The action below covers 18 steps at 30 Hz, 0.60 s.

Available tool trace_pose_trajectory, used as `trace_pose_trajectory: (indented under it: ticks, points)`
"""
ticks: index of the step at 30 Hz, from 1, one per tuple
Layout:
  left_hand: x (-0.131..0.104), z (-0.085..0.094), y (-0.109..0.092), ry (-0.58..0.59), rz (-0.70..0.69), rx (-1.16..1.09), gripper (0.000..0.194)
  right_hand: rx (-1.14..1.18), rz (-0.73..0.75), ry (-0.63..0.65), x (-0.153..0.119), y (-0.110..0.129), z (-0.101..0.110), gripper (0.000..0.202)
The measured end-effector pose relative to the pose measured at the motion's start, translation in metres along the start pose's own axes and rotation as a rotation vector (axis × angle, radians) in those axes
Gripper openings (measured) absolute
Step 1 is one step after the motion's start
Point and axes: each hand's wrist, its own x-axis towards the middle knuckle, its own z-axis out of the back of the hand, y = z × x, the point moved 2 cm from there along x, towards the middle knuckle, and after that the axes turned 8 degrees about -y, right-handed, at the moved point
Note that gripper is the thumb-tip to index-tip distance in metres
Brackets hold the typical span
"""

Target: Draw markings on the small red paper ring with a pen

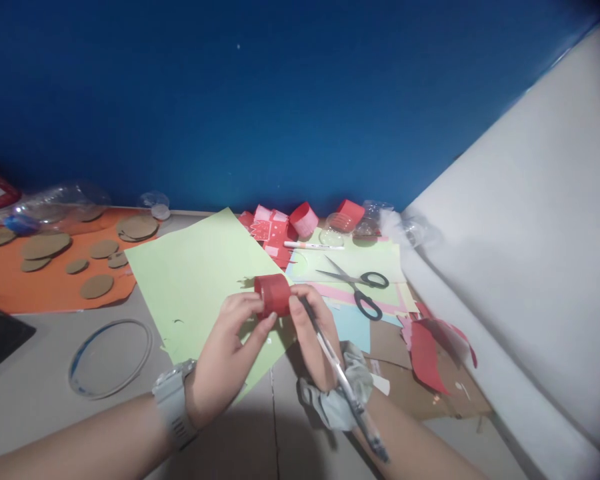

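Observation:
A short red paper-covered ring is held up over the corner of a light green sheet. My left hand grips its left side and lower edge, thumb in front. My right hand touches the ring's right side with its fingertips and also holds a pen, which slants down across the wrist. Scissors with black handles lie partly spread on stacked pale paper to the right. Behind the ring, a white marker rests near red decorated paper.
Cardboard discs lie on orange paper at left, near a plastic bottle. A clear hoop and dark flat object are nearer. Red scraps lie on cardboard beside the white wall.

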Motion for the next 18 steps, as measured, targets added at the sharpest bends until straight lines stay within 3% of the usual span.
trace_pose_trajectory:
  ticks: [3,6,13,18]
  points:
    - [-0.001,-0.003,0.002,0.087,-0.020,0.038,0.014,0.055,-0.102,-0.025,0.004,-0.004,0.002,0.022]
    - [0.000,-0.001,0.001,0.079,0.036,-0.001,0.022,-0.005,-0.133,-0.015,0.005,-0.004,0.002,0.022]
    - [0.000,0.005,-0.005,-0.003,0.226,-0.042,0.024,-0.091,-0.023,0.102,0.001,0.005,-0.004,0.022]
    - [0.001,0.003,-0.008,-0.003,0.277,-0.126,0.025,-0.084,-0.002,0.033,-0.001,0.003,-0.001,0.015]
